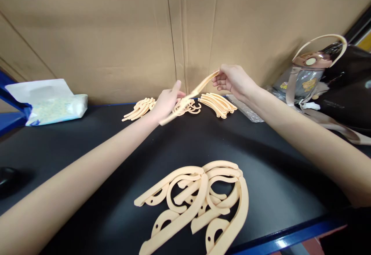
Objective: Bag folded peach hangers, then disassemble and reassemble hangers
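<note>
Where I look down, a black tabletop [87,150] with a blue edge fills the view, and a brown cardboard wall [116,34] stands behind it. A white pack [49,102] lies far left and a bottle [307,75] far right. A big pile of curved tan pieces [199,204] lies near me, and small piles [218,104] lie at the back. Above those, my left hand [166,102] and right hand [233,80] each pinch one end of a long tan strip [197,90], held in the air.

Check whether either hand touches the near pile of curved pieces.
No, the left hand and right hand hold a tan strip far beyond that pile.
</note>
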Tool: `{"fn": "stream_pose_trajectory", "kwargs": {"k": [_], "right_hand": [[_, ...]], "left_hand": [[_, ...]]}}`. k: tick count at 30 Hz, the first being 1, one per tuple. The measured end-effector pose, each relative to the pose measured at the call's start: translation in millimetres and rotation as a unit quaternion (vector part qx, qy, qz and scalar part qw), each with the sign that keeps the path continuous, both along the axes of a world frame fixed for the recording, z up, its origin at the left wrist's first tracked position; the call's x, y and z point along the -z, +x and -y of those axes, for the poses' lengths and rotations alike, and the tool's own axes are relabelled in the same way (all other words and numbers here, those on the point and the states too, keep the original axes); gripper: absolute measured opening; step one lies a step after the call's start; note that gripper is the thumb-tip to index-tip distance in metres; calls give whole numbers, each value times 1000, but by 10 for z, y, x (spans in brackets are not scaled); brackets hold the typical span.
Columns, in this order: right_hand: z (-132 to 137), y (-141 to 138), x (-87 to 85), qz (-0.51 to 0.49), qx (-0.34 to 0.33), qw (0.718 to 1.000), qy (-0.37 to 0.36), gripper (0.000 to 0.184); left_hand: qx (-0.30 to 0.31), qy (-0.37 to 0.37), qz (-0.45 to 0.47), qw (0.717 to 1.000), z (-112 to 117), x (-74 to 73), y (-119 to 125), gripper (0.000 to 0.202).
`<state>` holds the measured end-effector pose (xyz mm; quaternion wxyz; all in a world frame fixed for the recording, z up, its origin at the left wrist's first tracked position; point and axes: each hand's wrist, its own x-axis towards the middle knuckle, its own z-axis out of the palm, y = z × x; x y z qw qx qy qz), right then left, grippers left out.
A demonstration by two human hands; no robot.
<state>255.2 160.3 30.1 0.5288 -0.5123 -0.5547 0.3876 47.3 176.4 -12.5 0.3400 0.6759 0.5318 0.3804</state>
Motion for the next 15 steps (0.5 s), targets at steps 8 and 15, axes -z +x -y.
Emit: {"fn": "stream_pose_trajectory", "kwargs": {"k": [8,15], "right_hand": [[-27,47,94,315,62,940,118,6],[310,-259,126,694,-54,677,239,25]], "left_hand": [[152,-191,231,942,76,-154,-228,16],[164,-167,161,959,203,-153,-79,18]]}}
